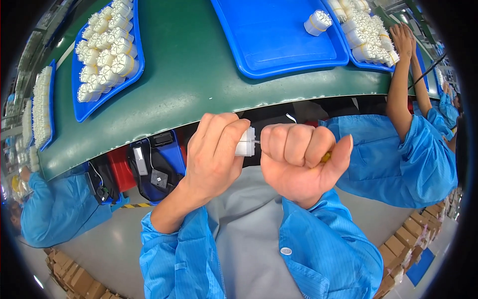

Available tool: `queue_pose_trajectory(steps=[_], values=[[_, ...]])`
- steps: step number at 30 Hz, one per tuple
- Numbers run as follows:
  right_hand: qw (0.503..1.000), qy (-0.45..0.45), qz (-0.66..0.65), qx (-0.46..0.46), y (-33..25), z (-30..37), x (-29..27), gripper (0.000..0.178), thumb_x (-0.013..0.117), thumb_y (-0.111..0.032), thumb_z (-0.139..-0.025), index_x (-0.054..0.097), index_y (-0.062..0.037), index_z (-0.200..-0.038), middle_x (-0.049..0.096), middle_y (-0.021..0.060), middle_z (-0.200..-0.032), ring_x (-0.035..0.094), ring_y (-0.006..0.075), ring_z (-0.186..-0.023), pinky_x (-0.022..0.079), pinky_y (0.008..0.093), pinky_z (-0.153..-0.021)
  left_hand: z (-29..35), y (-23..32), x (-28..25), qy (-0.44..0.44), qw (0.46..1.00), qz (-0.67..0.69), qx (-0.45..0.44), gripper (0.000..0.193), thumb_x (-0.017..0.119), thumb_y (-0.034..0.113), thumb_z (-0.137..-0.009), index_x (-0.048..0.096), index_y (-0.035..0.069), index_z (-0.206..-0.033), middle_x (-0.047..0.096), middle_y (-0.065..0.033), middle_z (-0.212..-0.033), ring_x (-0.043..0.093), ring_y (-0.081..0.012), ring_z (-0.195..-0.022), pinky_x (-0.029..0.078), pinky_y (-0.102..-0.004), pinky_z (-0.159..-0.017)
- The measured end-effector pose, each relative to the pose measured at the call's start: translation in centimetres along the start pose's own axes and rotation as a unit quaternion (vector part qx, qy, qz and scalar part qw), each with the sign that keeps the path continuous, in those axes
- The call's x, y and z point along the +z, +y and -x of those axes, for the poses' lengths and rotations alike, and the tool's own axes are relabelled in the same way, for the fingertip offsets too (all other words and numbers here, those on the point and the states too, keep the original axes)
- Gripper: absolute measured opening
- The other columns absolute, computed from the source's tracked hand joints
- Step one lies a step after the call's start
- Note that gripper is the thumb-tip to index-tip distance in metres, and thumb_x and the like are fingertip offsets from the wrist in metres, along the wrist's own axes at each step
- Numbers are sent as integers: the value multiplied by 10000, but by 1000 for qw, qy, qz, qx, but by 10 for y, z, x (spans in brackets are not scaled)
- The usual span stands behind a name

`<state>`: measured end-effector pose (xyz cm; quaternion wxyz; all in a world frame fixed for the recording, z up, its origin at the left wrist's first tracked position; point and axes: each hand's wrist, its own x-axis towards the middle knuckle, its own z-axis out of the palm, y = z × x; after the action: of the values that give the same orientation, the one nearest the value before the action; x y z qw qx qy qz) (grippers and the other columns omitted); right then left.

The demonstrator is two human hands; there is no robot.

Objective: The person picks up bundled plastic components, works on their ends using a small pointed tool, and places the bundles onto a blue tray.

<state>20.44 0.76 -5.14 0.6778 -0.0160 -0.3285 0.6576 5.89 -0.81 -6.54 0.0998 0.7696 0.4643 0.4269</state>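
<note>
My left hand (214, 152) is closed around a white plastic part (245, 143), its end pointing right, just beyond the table's front edge. Opposite it, my right hand (301, 157) makes a fist round a screwdriver; a bit of its yellow handle (326, 157) shows beside the thumb. The thin metal shaft reaches from the fist to the end of the white part. Most of the handle is hidden in my fingers.
On the green table (174, 84), a blue tray (279, 50) bears one banded white bundle (317, 23). Another blue tray (139, 65) at left holds several bundles. Co-workers in blue sit at the right (393, 154) and left (64, 209). Bins (174, 154) hang under the edge.
</note>
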Motion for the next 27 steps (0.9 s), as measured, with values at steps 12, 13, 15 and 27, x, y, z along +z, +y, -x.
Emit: queue_pose_trajectory(steps=[12,13,15,27], values=[[999,-31,-10,-4,-8,-7,-6,575,258,-550,-1032,341,-121,-659,368,12,-622,300,178,-554,274,355,-571,-3,10,-5,-43,986,57,-150,417,683,-59,-632,589,11,-1033,606,-143,-919,626,-335,-800,506,-393,-658],[999,-31,-9,-4,-8,-4,-6,575,258,-550,-1032,341,-121,-659,368,12,-622,300,178,-554,274,355,-571,-3,11,-5,-37,983,65,-165,414,686,-50,-632,589,14,-1030,613,-140,-900,633,-332,-776,509,-388,-648],[999,-44,6,-3,-7,0,-6,577,267,-558,-1028,342,-119,-661,369,12,-622,300,179,-555,273,354,-572,-2,12,-6,-31,980,74,-180,411,690,-42,-633,589,17,-1027,621,-136,-881,640,-328,-751,513,-382,-638],[996,-66,47,-23,5,3,-3,553,269,-488,-1044,329,-117,-638,340,13,-577,287,169,-530,261,333,-540,7,11,-6,-45,980,73,-179,425,713,-48,-620,581,26,-1017,621,-134,-868,647,-331,-740,519,-390,-621]])
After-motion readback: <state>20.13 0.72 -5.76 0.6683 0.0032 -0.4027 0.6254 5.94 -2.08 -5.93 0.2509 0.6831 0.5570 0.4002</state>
